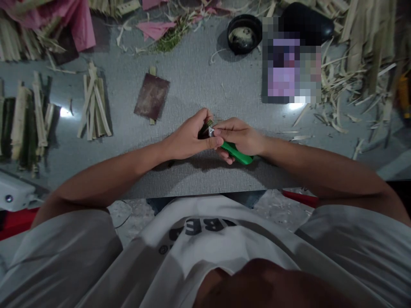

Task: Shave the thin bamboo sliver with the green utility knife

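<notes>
My right hand (239,137) is closed round a green-handled knife (239,154), whose short blade points left between my hands. My left hand (189,137) is closed on a small dark piece of bamboo (204,130) that meets the blade tip. The two hands touch at the fingertips, just above a grey mat (199,85) near its front edge. Most of the bamboo piece is hidden inside my left fingers.
A brown sheet of sandpaper (152,96) lies on the mat behind my hands. Bundles of split bamboo strips (93,105) lie at the left, and shavings are piled at the right (359,64). A black bowl (244,34) stands at the back. A pink cloth (73,17) lies at the back left.
</notes>
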`<state>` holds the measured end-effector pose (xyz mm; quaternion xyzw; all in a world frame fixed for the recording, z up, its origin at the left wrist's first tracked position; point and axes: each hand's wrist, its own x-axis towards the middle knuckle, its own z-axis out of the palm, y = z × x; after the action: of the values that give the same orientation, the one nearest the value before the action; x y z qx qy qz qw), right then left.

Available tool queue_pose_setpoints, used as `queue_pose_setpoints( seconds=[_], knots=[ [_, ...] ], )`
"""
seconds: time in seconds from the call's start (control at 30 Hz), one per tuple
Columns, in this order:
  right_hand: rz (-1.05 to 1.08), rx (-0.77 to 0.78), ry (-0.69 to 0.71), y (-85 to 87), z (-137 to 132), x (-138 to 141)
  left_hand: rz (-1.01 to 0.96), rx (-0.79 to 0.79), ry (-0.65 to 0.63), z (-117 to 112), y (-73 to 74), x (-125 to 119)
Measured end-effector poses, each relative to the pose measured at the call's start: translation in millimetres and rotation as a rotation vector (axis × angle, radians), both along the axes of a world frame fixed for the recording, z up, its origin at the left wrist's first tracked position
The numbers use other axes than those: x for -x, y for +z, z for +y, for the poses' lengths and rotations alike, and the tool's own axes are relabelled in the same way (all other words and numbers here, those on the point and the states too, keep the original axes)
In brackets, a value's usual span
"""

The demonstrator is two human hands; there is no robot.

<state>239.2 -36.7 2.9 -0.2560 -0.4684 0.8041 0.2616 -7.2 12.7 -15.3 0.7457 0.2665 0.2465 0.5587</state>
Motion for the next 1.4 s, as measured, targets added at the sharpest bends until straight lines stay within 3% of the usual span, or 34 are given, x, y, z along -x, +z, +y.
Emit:
queue_pose_setpoints(
  seconds=[0.2,0.87,1.13,1.3,1.4],
  knots=[
    [-0.013,0.013,0.110,-1.8,7.9,-5.0,-0.009,-0.052,0.019,0.0,2.6,-3.0],
    [-0.084,0.057,0.126,5.4,8.3,-6.4,0.056,-0.035,-0.012,3.4,-1.6,0.9],
    [-0.049,0.035,0.048,4.5,2.7,-1.5,0.034,-0.091,-0.008,3.2,-6.3,0.2],
    [-0.093,-0.054,-0.134,5.6,-6.9,6.8,0.032,-0.082,0.030,0.6,-8.2,1.1],
    [-0.087,-0.035,-0.092,6.1,-3.4,4.8,0.031,-0.082,0.032,-0.2,-8.7,1.3]
  ],
)
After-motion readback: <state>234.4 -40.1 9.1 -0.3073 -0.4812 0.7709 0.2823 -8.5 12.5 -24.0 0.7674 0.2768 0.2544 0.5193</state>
